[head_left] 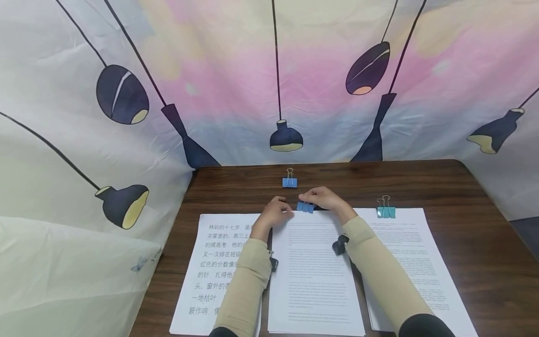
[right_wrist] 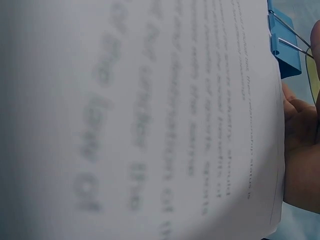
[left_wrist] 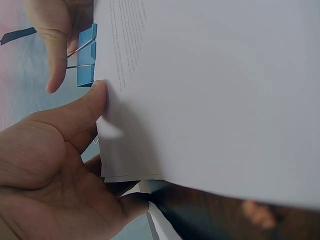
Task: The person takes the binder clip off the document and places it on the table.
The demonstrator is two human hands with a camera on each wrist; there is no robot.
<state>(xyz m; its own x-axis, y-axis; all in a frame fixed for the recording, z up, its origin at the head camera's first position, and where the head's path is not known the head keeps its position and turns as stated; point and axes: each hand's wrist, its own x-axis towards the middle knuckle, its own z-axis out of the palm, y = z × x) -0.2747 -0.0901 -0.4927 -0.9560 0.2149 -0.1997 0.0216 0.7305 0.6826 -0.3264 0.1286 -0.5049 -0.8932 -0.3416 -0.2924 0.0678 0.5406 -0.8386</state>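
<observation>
In the middle of the table lies a stack of printed paper (head_left: pixel 316 271). My left hand (head_left: pixel 274 214) grips its top left corner, the thumb (left_wrist: pixel 97 97) on the upper sheet and the other fingers underneath. A blue binder clip (head_left: pixel 305 207) sits on the stack's top edge, its wire handles pointing away from the page. At those handles my right hand (head_left: pixel 326 196) pinches the clip between thumb and fingers. In the left wrist view the clip's blue body (left_wrist: pixel 86 57) stands just beyond my left thumb. The right wrist view shows the clip (right_wrist: pixel 285 45) against the page edge.
A stack with large Chinese print (head_left: pixel 210 267) lies to the left. On the right, another stack (head_left: pixel 412 252) carries a teal binder clip (head_left: pixel 386 213) at its top. Farther back stands a second blue clip (head_left: pixel 289 182) on the dark wooden table (head_left: pixel 236 187), before a patterned cloth (head_left: pixel 236 93).
</observation>
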